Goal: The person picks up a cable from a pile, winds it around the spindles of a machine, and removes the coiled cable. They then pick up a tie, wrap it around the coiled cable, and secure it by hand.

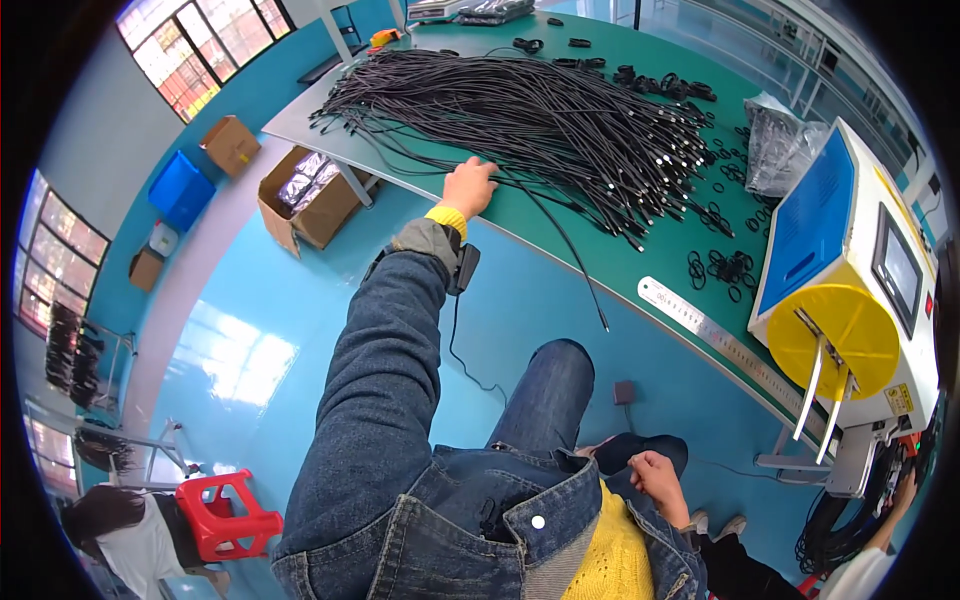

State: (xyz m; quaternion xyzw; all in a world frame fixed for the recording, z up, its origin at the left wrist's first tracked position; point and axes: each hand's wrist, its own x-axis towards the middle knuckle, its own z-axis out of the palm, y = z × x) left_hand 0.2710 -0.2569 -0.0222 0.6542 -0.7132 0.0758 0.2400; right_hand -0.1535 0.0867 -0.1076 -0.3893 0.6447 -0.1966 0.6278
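Note:
At the table's front edge my left hand (470, 187) is closed round a thin black cable (565, 235). One end of that cable hangs over the edge, with a small tip showing. Just beyond the hand lies a big bundle of black cables (520, 105), their metal-tipped ends (660, 170) gathered to the right. My right hand (657, 475) is held low, close to my body and away from the table. Its fingers are curled in, and I see nothing in them.
A steel ruler (720, 340) lies along the front edge of the green table (620, 258). To the right stands a white and blue machine (840, 240) with a yellow disc and two prongs. Black rings (730, 268) and a plastic bag (780, 145) lie near it. A co-worker's hand (905, 492) shows lower right.

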